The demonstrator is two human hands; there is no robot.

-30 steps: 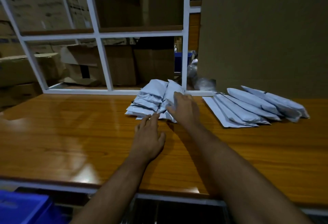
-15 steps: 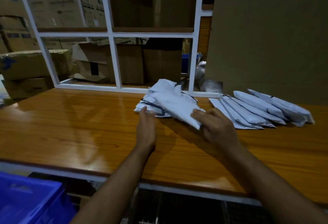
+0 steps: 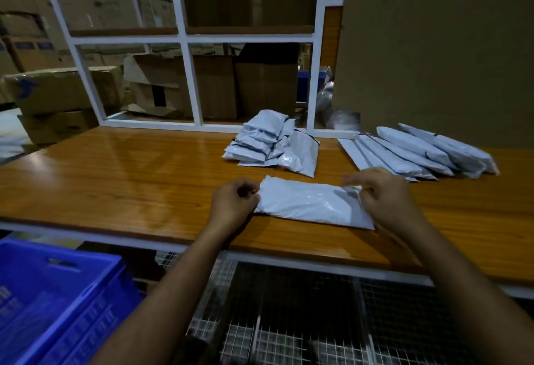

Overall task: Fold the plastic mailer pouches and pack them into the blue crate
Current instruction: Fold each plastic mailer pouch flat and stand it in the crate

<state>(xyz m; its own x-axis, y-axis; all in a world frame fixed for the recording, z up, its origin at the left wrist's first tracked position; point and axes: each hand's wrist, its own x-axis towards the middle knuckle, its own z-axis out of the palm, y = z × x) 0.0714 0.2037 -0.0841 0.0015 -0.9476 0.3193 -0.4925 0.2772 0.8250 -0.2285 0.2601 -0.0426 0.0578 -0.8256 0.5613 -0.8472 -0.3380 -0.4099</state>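
A white plastic mailer pouch point(image 3: 309, 204) lies flat near the front edge of the wooden table point(image 3: 130, 179). My left hand point(image 3: 234, 203) pinches its left end with curled fingers. My right hand point(image 3: 381, 197) holds its right end, fingers bent over the edge. Behind it sits a pile of white pouches point(image 3: 268, 145), and to the right a fanned row of longer pouches point(image 3: 419, 151). The blue crate point(image 3: 57, 301) stands below the table at the lower left.
A white window frame point(image 3: 187, 75) rises along the table's back edge, with cardboard boxes point(image 3: 66, 90) beyond it. A large brown board point(image 3: 433, 47) stands at the back right. Wire mesh point(image 3: 289, 321) lies below the table front.
One pouch has been pulled off the pile toward the table's front edge and now lies flat between both hands. The view has tilted down, bringing more of the blue crate into sight.
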